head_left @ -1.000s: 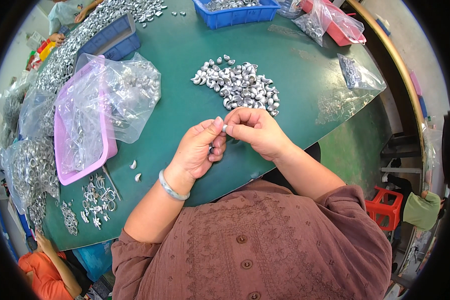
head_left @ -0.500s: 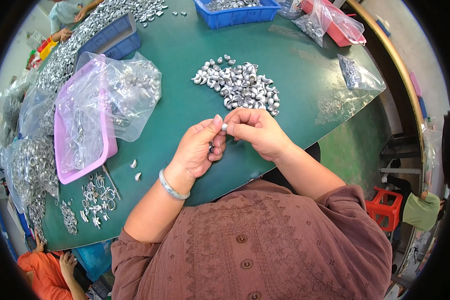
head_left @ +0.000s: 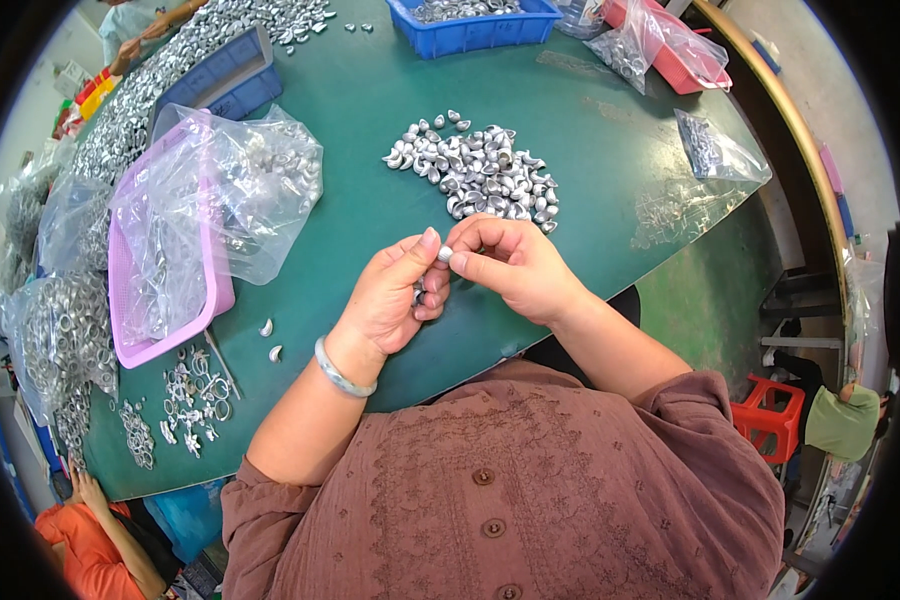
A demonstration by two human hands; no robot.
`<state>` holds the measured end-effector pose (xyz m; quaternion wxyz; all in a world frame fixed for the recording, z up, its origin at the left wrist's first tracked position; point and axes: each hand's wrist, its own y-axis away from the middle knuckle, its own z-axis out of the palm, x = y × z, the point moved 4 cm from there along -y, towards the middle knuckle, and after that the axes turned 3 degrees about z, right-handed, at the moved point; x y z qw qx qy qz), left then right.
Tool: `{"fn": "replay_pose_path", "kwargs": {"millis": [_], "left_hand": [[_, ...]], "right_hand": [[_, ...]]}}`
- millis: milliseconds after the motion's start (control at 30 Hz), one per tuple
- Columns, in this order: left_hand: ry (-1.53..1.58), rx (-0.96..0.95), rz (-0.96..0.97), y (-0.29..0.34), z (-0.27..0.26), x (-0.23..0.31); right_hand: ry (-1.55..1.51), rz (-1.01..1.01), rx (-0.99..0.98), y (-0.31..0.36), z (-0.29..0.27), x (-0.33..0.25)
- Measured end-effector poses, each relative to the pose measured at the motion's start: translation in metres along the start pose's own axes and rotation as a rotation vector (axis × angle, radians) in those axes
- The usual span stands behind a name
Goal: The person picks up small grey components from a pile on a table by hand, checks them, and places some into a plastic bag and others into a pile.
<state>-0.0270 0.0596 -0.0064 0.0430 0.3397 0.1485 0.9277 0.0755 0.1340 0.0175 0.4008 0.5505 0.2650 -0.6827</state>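
Between my two hands is a small rounded silver metal piece point(head_left: 445, 255). My right hand point(head_left: 518, 268) pinches it with thumb and fingertips. My left hand point(head_left: 395, 290) is closed, its thumb and forefinger at the other side of the piece; more silver metal shows among its curled fingers, partly hidden. Just beyond my fingertips lies a pile of small curved, hollow silver metal pieces point(head_left: 495, 172). Two loose curved pieces point(head_left: 275, 354) rest on the green table point(head_left: 370, 90), left of my left wrist.
At left, a purple basket point(head_left: 220, 290) holds a clear plastic bag point(head_left: 265, 200). Silver rings and small castings point(head_left: 198, 395) lie nearer. Blue bins point(head_left: 470, 35) and a pink bin point(head_left: 685, 65) stand farther back. A person in orange point(head_left: 95, 555) is at lower left, another at far left.
The small piece has turned between my fingers, now showing a smooth round side instead of a ridged one. My hands have shifted slightly. The co-workers' hands at the left have moved.
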Motion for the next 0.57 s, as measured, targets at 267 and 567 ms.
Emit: {"fn": "replay_pose_path", "kwargs": {"millis": [267, 567], "left_hand": [[-0.038, -0.046, 0.025, 0.0003, 0.0007, 0.0034], [-0.023, -0.044, 0.027, -0.0004, -0.0005, 0.0031]], "right_hand": [[0.088, -0.137, -0.028, 0.0018, 0.0011, -0.0014], [0.377, -0.295, 0.010, 0.0042, 0.0005, -0.0066]]}}
